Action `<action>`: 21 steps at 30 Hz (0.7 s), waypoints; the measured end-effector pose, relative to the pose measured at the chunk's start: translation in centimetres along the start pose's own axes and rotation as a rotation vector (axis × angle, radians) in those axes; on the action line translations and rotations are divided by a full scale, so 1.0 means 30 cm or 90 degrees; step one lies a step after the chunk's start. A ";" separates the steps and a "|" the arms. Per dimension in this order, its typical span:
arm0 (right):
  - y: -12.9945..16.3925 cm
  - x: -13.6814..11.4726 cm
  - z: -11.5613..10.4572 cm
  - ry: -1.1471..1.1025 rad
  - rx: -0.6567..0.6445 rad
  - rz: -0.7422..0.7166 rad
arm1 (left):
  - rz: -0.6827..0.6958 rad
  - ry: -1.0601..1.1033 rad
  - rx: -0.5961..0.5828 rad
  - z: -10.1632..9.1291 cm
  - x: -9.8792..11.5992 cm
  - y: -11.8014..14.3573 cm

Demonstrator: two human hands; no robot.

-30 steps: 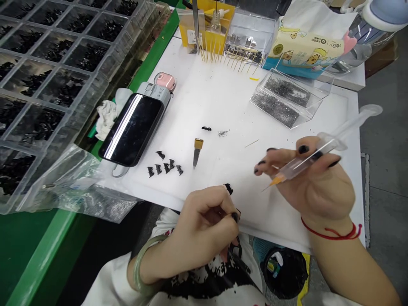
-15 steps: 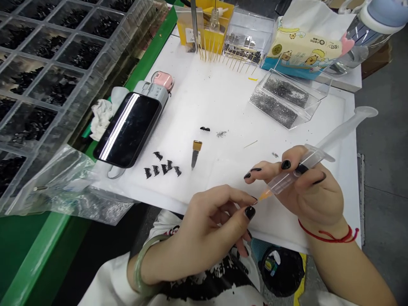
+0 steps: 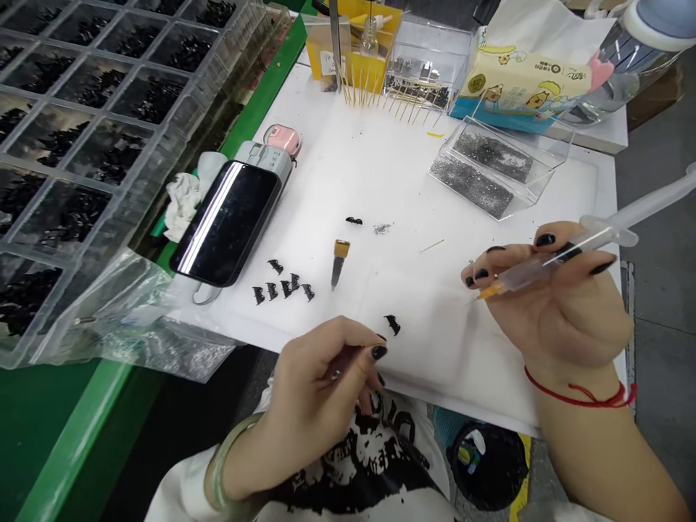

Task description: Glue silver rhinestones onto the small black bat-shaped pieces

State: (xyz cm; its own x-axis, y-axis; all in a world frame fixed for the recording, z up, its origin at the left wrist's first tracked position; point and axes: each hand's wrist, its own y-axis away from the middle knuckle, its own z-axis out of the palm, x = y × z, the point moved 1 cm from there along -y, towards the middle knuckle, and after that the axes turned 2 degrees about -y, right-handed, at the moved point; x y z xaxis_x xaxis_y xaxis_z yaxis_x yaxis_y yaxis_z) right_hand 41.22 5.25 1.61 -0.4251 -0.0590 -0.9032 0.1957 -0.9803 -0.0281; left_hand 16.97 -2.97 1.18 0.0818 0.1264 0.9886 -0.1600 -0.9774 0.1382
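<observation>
My right hand (image 3: pixel 565 312) grips a clear syringe (image 3: pixel 549 262) with an orange needle tip (image 3: pixel 489 291), held slanting above the white foam pad (image 3: pixel 380 159). My left hand (image 3: pixel 326 377) hovers at the pad's near edge with its fingers curled in and thumb and forefinger close together. A small black bat-shaped piece (image 3: pixel 391 324) lies on the pad just right of those fingertips, not touching them. Several more such black pieces (image 3: pixel 280 286) sit in a cluster to the left.
A small blade with a yellow handle (image 3: pixel 338 262), one black piece (image 3: pixel 353 220) and a glitter speck pile (image 3: pixel 380 228) lie mid-pad. A phone (image 3: pixel 225 221), compartment box (image 3: pixel 81 109) and plastic bag (image 3: pixel 135 326) are left. Glitter trays (image 3: pixel 489 167), toothpicks (image 3: pixel 396 101) and tissue pack (image 3: pixel 522 80) stand behind.
The left hand held the black piece against the syringe tip, then put it down on the pad and drew back left. The right hand lifted the syringe up and to the right.
</observation>
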 end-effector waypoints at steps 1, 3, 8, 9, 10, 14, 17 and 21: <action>0.001 0.001 0.000 0.004 -0.001 0.006 | 0.038 -0.047 0.019 -0.012 -0.005 0.007; 0.006 0.005 0.007 0.008 -0.017 0.029 | 0.098 -0.108 0.040 -0.029 -0.006 0.013; 0.006 0.011 0.031 0.014 -0.061 0.066 | 0.259 -0.192 0.029 -0.026 0.022 -0.006; 0.005 0.011 0.033 0.015 -0.065 0.070 | 0.273 -0.202 0.015 -0.022 0.025 -0.010; 0.004 0.011 0.033 0.017 -0.068 0.074 | 0.273 -0.211 0.001 -0.019 0.025 -0.014; 0.004 0.008 0.024 0.018 -0.058 0.073 | 0.259 -0.260 -0.037 -0.019 0.013 -0.024; 0.007 0.010 0.018 0.012 -0.052 0.069 | 0.277 -0.262 -0.056 -0.016 0.004 -0.034; 0.005 0.016 0.020 0.010 -0.042 0.037 | 0.307 -0.353 0.040 0.018 -0.015 -0.058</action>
State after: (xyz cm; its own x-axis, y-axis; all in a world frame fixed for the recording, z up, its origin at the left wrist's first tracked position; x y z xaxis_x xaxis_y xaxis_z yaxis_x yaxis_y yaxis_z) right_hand 40.50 4.96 1.42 -0.3980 -0.1118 -0.9105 0.2773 -0.9608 -0.0033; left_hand 17.73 -1.41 0.45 0.5049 -0.4083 0.7605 -0.2491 -0.9125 -0.3245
